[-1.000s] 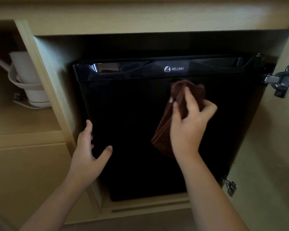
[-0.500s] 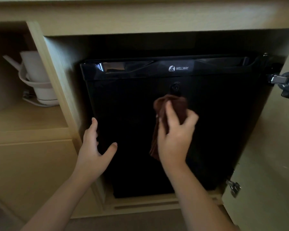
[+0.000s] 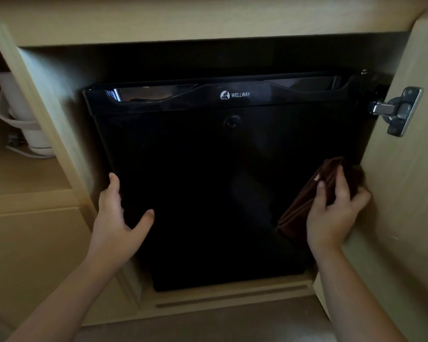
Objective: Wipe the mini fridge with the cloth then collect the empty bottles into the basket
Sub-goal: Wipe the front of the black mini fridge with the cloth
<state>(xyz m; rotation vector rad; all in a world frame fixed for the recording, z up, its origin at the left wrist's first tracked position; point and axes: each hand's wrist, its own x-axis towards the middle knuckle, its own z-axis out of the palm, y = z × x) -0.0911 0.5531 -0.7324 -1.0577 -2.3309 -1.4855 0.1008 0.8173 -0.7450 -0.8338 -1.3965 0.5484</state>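
A black mini fridge marked WELLWAY sits inside a pale wooden cabinet, its door shut. My right hand presses a folded brown cloth against the lower right part of the fridge door, close to its right edge. My left hand rests with spread fingers on the door's lower left edge, thumb on the front. No bottles or basket are in view.
The open cabinet door stands at the right, with a metal hinge near the top. A white kettle on a base sits on a shelf in the left compartment. The cabinet's wooden sill runs below the fridge.
My right hand has swept the cloth from the upper middle of the door, near the lock, down and over to the lower right edge. My left hand has stayed at the left edge.
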